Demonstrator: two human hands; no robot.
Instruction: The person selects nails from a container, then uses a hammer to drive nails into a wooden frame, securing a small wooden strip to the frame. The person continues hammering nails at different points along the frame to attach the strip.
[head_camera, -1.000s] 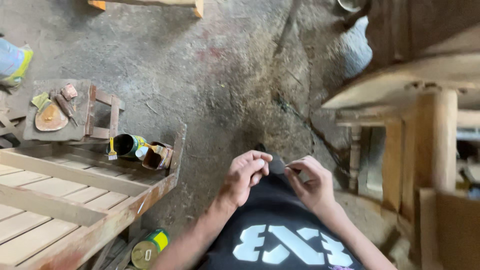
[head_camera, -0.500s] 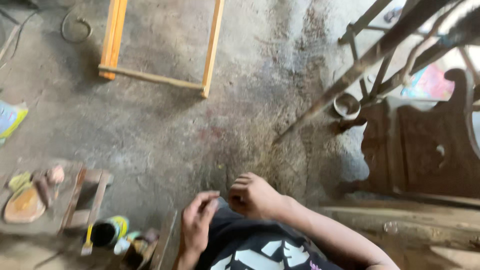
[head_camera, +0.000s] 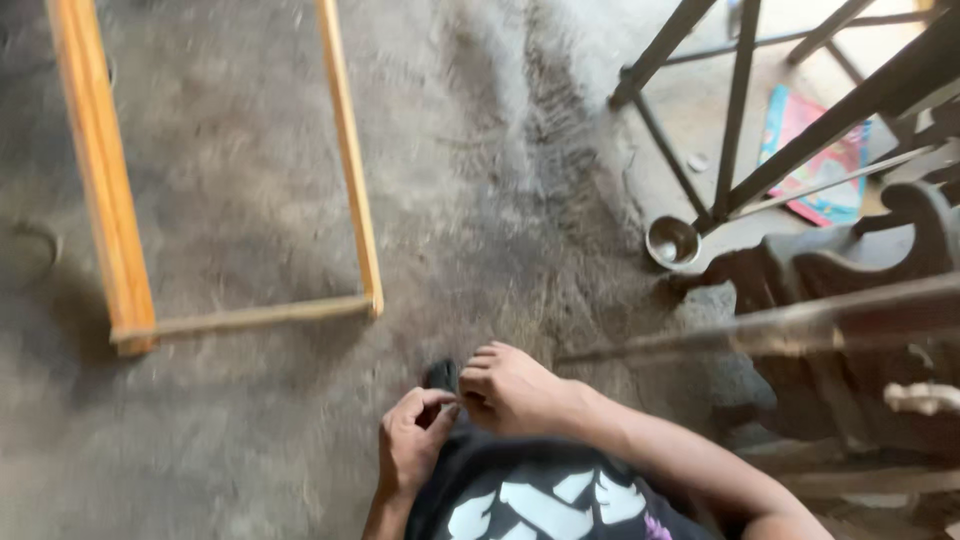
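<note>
While both hands meet low over the black printed shirt (head_camera: 540, 500), the left hand (head_camera: 412, 440) and right hand (head_camera: 515, 390) pinch together around something too small to identify, work seemingly unfinished, beside a small dark object (head_camera: 440, 375) on the floor.

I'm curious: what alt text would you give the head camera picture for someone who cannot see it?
A person's left hand and right hand meet close together over a small dark object, too blurred to identify, above a dusty concrete floor. A wooden frame lies on the floor to the left; a metal bowl and dark furniture stand to the right.
</note>
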